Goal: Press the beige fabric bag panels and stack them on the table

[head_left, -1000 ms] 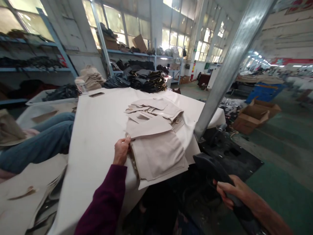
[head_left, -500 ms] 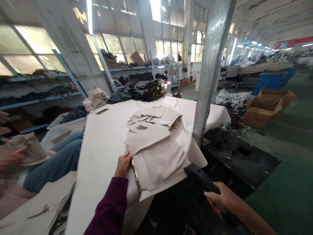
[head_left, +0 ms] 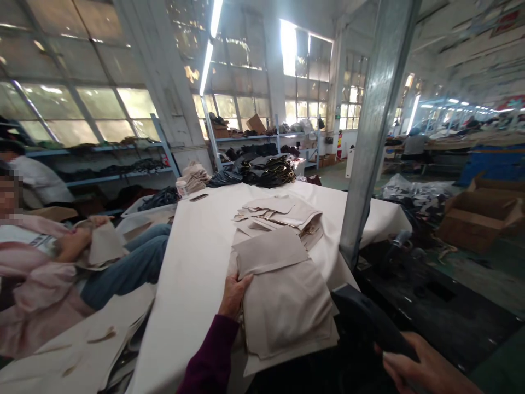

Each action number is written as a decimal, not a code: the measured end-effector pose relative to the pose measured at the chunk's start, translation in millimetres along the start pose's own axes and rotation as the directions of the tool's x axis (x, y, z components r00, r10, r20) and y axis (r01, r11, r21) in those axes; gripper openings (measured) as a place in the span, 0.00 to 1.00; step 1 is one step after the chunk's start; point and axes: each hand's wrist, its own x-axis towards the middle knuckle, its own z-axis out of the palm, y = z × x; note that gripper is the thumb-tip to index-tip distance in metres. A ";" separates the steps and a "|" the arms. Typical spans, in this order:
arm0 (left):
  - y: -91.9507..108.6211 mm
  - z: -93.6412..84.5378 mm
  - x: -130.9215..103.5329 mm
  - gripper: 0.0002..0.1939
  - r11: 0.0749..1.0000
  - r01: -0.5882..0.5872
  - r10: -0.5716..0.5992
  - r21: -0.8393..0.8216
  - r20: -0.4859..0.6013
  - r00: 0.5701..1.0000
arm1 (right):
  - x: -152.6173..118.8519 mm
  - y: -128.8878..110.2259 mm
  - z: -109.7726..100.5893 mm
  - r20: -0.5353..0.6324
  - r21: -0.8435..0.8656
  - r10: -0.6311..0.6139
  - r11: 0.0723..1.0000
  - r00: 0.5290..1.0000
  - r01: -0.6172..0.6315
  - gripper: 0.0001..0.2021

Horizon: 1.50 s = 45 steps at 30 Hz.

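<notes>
Beige fabric pieces (head_left: pixel 287 306) lie stacked at the near edge of the white-covered table (head_left: pixel 192 241). My left hand (head_left: pixel 234 293) pinches their left edge, thumb on top. At the lower right, my right hand (head_left: pixel 414 355) is wrapped round a black curved handle (head_left: pixel 365 314), whose front end is beside the stack's right edge. Behind the held stack, more beige pieces (head_left: pixel 279 210) with some metallic trim lie in a loose pile.
A metal post (head_left: pixel 377 131) rises at the table's right side. To the left sits a person in pink (head_left: pixel 45 295) holding beige fabric. Dark bundles (head_left: pixel 268 169) lie at the table's far end. Cardboard boxes (head_left: pixel 476 219) stand on the floor at the right.
The view has swung left, so the table appears further right and more of the seated person shows. My left hand still grips the stack, and my right hand still holds the handle.
</notes>
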 end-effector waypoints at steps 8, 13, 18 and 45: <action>-1.0 5.6 -7.6 0.21 0.996 0.058 -0.049 -0.075 0.111 0.993 | 79.5 -64.7 30.1 0.119 0.125 -0.128 0.986 0.985 0.113 0.20; -1.5 1.5 -5.4 0.20 0.994 0.035 -0.018 -0.104 0.162 0.987 | 119.5 -62.8 39.8 0.108 0.112 -0.089 0.991 0.990 0.077 0.20; -1.4 0.6 -5.5 0.21 0.991 0.041 -0.012 -0.126 0.222 0.975 | 126.2 -55.6 24.0 0.014 0.075 -0.052 0.996 0.999 0.050 0.20; 6.7 -1.6 -13.9 0.19 0.985 -0.073 0.114 -0.158 0.264 0.958 | 78.3 -109.4 117.0 0.364 -0.163 -0.137 0.964 0.921 0.208 0.15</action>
